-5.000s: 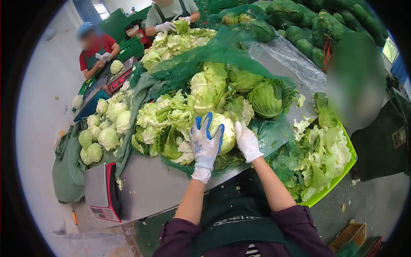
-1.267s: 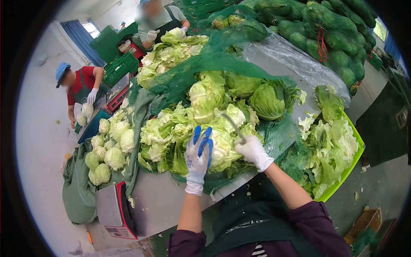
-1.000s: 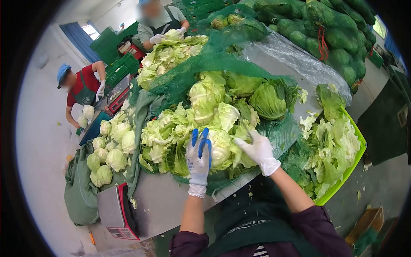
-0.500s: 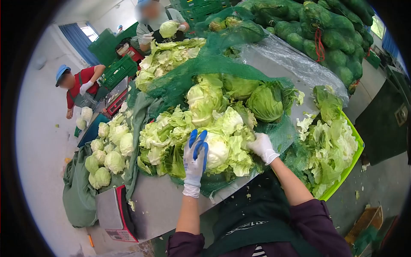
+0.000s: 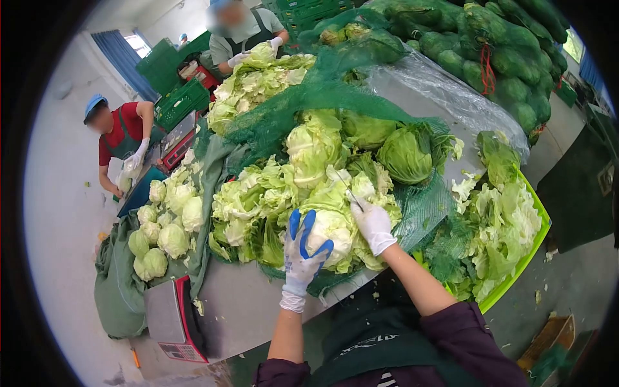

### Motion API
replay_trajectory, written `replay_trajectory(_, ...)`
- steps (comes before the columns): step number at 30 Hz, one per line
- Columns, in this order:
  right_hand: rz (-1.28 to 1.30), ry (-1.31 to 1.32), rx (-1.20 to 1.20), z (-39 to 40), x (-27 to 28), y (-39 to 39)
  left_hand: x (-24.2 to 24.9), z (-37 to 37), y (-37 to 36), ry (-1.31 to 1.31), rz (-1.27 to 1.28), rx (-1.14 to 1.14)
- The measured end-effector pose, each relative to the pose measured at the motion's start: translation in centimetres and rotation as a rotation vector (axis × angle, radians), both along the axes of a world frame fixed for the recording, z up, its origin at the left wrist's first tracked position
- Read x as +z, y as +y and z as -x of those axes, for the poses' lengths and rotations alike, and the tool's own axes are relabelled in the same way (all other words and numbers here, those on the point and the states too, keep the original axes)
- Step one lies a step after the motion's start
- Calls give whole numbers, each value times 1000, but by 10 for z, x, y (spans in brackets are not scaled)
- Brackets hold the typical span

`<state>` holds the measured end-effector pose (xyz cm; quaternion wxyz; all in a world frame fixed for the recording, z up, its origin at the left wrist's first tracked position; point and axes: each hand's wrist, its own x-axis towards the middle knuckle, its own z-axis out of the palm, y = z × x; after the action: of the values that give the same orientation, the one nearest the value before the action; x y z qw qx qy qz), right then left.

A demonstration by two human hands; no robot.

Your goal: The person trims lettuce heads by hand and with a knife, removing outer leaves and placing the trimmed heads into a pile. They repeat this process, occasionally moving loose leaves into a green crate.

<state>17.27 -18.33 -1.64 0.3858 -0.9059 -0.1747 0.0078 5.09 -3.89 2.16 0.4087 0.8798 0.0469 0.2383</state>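
My left hand [image 5: 303,259], in a white glove with blue-coated fingers, grips the near left side of a pale trimmed lettuce head [image 5: 334,235], its fingers spread around it. In my right hand [image 5: 374,226], white-gloved and closed, is a knife [image 5: 343,183] whose thin blade points up and left above the leaves; the handle is mostly hidden. Loose lettuce leaves [image 5: 248,200] lie around the held head. Just behind stand a large pale lettuce [image 5: 314,151] and a greener whole lettuce [image 5: 405,155] on green netting [image 5: 412,209].
Trimmed heads [image 5: 174,240] are piled at left behind a red-edged scale [image 5: 169,316]. A lime-green crate [image 5: 520,274] of leaves stands right. Net sacks [image 5: 496,71] are stacked at the back right. Two co-workers [image 5: 122,132] stand beyond the table, one handling lettuce at the far side.
My right hand has moved left and up from the leaves, and a knife blade now shows in it. My left hand has shifted slightly down and right, fingers wider apart on the head.
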Motion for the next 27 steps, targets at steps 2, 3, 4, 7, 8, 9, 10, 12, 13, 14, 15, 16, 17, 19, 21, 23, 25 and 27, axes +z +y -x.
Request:
replay_trajectory(2,24,12,-17,-10,-11,0,-2,1,-1,-37,87,-16)
replay_trajectory(3,6,25,-17,-12,-14,0,-4,7,-3,-54,174,-32)
replay_trajectory(4,7,22,-16,-15,-15,0,-7,8,-2,-57,175,-31)
replay_trajectory(7,60,63,-6,-20,-9,-3,-18,15,4,-82,98,-8)
replay_trajectory(8,62,78,38,-23,-4,-8,-21,18,6,-59,33,-4)
replay_trajectory(9,63,88,81,-24,7,-10,-21,18,9,-41,-34,-1)
replay_trajectory(10,59,75,87,-21,27,-10,-17,15,11,-53,-38,6)
replay_trajectory(12,-20,8,163,-5,59,-11,-6,17,4,-10,-180,-6)
replay_trajectory(13,100,-12,204,-7,62,-4,2,14,-2,-20,-272,3)
replay_trajectory(14,98,-5,198,-14,57,-1,5,15,-8,-14,-273,-4)
replay_trajectory(15,143,17,227,-26,46,4,8,12,-13,-8,-335,3)
replay_trajectory(16,191,35,259,-40,34,9,10,9,-17,-6,-394,14)
replay_trajectory(17,277,38,300,-54,19,15,11,9,-21,12,-417,18)
replay_trajectory(19,341,58,303,-65,-1,34,14,12,-30,23,-432,22)
replay_trajectory(21,430,50,345,-71,-10,41,7,15,-35,10,-453,31)
replay_trajectory(23,379,29,342,-72,-13,39,-3,22,-36,-6,-459,48)
replay_trajectory(25,342,36,344,-71,-7,32,-14,29,-38,-53,-432,64)
replay_trajectory(27,257,39,318,-65,7,23,-29,36,-31,-112,-340,58)
